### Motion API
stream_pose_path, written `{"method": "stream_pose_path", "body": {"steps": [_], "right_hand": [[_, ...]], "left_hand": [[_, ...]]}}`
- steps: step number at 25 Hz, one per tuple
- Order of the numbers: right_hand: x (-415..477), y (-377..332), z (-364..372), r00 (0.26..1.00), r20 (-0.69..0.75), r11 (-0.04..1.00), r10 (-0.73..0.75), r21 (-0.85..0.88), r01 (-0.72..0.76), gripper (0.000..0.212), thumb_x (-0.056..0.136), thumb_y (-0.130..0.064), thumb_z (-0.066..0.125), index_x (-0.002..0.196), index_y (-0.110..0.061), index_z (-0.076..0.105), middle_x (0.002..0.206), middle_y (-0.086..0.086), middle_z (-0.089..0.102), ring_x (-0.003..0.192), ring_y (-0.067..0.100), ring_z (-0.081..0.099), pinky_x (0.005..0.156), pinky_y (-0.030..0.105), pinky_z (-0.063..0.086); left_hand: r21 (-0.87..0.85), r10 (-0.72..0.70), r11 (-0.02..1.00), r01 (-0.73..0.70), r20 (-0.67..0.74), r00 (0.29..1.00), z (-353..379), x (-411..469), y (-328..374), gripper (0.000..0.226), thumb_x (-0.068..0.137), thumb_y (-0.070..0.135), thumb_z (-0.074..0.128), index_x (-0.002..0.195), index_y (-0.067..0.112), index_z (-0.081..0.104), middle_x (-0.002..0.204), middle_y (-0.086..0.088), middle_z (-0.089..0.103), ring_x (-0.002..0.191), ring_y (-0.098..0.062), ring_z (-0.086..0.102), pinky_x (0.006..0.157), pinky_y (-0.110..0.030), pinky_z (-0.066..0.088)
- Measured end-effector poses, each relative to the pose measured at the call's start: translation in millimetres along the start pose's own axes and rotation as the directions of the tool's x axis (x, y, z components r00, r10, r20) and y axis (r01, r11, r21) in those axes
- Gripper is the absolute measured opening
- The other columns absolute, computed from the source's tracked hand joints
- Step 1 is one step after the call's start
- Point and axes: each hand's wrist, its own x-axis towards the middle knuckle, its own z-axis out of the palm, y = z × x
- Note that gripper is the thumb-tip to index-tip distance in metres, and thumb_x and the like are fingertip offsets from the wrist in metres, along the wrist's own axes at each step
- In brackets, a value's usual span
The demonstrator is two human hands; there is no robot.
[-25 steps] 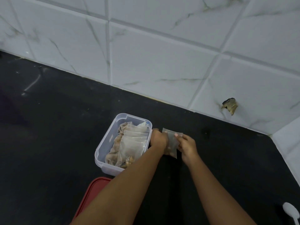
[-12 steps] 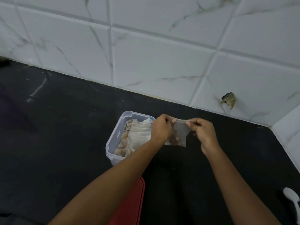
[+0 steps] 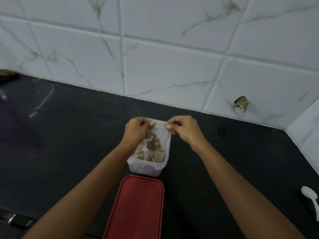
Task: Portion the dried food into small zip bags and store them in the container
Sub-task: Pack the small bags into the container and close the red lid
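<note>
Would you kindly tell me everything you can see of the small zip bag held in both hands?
The zip bag is small, of thin clear plastic, with brown dried food in its lower part. It hangs upright over the open container. The left hand and the right hand each pinch a top corner; whether its seal is closed is unclear.

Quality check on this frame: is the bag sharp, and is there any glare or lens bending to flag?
Head view: the zip bag is soft, its contents only brown lumps; head view, the grout lines on the tiled wall bow, so wide-angle bending; a pale glare streak lies on the black counter at left; light is dim, without hard shadows.
</note>
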Motion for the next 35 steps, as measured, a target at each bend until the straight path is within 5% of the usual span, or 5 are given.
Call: {"method": "stream_pose_path", "body": {"steps": [9,17,20,26,35], "right_hand": [[-9,30,41,0.996,0.036,0.809,-0.086,-0.581,0.091,0.018,0.086,-0.024,0.063,0.102,-0.023,0.071,0.109,0.000,0.066,0.105,0.020,0.055,0.092,0.037,0.044],[-75,63,43,0.880,-0.135,0.863,-0.455,-0.312,0.398,0.012,0.088,-0.013,0.052,0.093,-0.010,0.062,0.095,0.000,0.056,0.089,0.010,0.053,0.078,0.020,0.045],[-116,102,45,0.899,0.082,0.869,-0.430,-0.233,0.437,0.020,0.090,-0.015,0.045,0.099,-0.016,0.063,0.101,-0.008,0.054,0.097,0.002,0.050,0.089,0.012,0.037],[-134,130,48,0.829,0.513,0.872,-0.223,-0.276,0.405,0.050,0.093,-0.012,0.051,0.135,-0.037,0.043,0.145,-0.026,0.020,0.139,-0.005,0.014,0.110,0.013,0.008],[-144,136,61,0.911,0.319,0.958,-0.263,-0.026,0.286,0.039,0.095,-0.014,0.044,0.133,-0.024,0.049,0.143,-0.012,0.040,0.132,-0.008,0.034,0.105,0.014,0.032]], "left_hand": [[0.431,-0.087,0.901,0.045,0.078,0.993,0,0,-34,0.016,0.086,0.008,0.060,0.102,0.008,0.060,0.108,-0.014,0.064,0.098,-0.027,0.062,0.089,-0.040,0.052],[0.338,0.365,0.907,-0.253,-0.329,0.871,-6,-59,-41,0.030,0.090,-0.001,0.046,0.119,0.005,0.049,0.117,-0.003,0.040,0.109,-0.015,0.034,0.087,-0.025,0.035],[0.283,0.206,0.955,-0.085,-0.430,0.879,-17,-86,-75,0.021,0.092,0.001,0.045,0.112,0.004,0.048,0.109,0.000,0.037,0.104,-0.012,0.033,0.084,-0.026,0.034],[0.509,-0.254,0.826,0.241,-0.045,0.966,-46,-118,-127,0.023,0.089,0.007,0.052,0.111,0.012,0.052,0.113,-0.005,0.055,0.096,-0.015,0.052,0.085,-0.031,0.045],[0.321,-0.353,0.886,0.335,-0.002,0.936,-56,-119,-109,0.029,0.091,0.000,0.047,0.109,0.011,0.068,0.090,-0.002,0.067,0.076,-0.010,0.062,0.068,-0.018,0.050]]}}
